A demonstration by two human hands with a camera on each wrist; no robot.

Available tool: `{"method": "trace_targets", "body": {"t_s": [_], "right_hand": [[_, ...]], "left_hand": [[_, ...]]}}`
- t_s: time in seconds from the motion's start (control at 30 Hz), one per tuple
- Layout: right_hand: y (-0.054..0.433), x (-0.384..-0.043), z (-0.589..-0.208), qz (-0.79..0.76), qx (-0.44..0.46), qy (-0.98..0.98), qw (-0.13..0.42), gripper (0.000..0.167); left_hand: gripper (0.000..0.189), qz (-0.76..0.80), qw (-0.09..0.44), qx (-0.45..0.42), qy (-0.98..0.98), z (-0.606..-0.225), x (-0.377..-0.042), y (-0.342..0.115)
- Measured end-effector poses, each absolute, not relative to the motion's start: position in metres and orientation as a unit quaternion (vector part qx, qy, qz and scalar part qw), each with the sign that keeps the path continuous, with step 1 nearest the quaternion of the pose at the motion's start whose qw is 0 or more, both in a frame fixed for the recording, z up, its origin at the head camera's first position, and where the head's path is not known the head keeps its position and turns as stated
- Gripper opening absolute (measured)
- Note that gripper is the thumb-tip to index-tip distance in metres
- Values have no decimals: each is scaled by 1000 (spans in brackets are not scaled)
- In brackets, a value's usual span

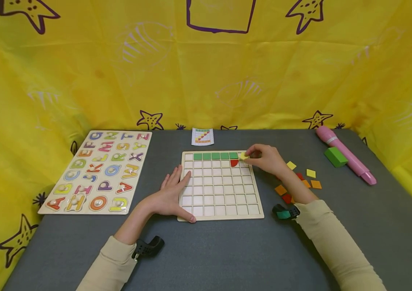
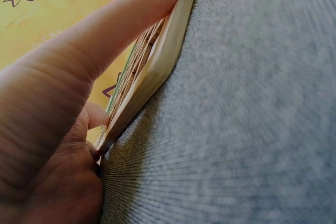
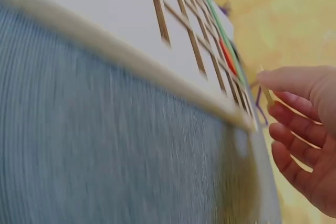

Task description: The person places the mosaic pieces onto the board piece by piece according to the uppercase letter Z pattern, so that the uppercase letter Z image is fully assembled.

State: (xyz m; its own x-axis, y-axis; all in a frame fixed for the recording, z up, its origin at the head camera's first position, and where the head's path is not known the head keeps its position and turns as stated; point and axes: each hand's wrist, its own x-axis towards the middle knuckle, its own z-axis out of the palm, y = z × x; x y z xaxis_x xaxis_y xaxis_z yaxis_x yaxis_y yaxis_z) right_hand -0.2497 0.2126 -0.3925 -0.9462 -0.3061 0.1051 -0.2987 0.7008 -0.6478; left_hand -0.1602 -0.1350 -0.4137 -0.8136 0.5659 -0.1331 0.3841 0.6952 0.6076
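Observation:
A wooden grid board (image 1: 222, 188) with white cells lies on the table. My left hand (image 1: 169, 197) rests along its left side with the fingers spread, the thumb on the front rim. Over the board's top right corner, my right hand (image 1: 265, 159) pinches a yellow square tile (image 1: 244, 156) between thumb and fingertips. The right wrist view shows that tile (image 3: 267, 94) edge-on beside the board's rim. Several green square tiles (image 1: 215, 156) fill most of the top row. A red rounded piece (image 1: 234, 163) sits in the second row, under the last green tile.
Behind the board lies a small pattern card (image 1: 202, 137). Loose yellow, orange (image 1: 316, 184) and red pieces are scattered around my right forearm. An alphabet puzzle board (image 1: 96, 173) is at the left. At the right, a green block (image 1: 335, 157) lies against a pink microphone-shaped toy (image 1: 351, 157).

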Motion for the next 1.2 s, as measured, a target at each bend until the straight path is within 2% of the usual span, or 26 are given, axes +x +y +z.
{"method": "trace_targets", "body": {"t_s": [0.27,0.6,0.9,1.2], "right_hand": [[180,-250,-393,-335,-243,910,13,12],[168,-250,-396,-319,-319,892,5,10],[171,-249,-400,-327,-312,892,6,11],[180,-247,-401,-388,-248,887,35,14]], "left_hand": [[133,290,158,264,906,-414,-161,-135],[133,294,158,264,905,-415,-161,-135],[133,295,159,262,905,-414,-160,-136],[132,294,162,262,905,-414,-160,-135]]}}
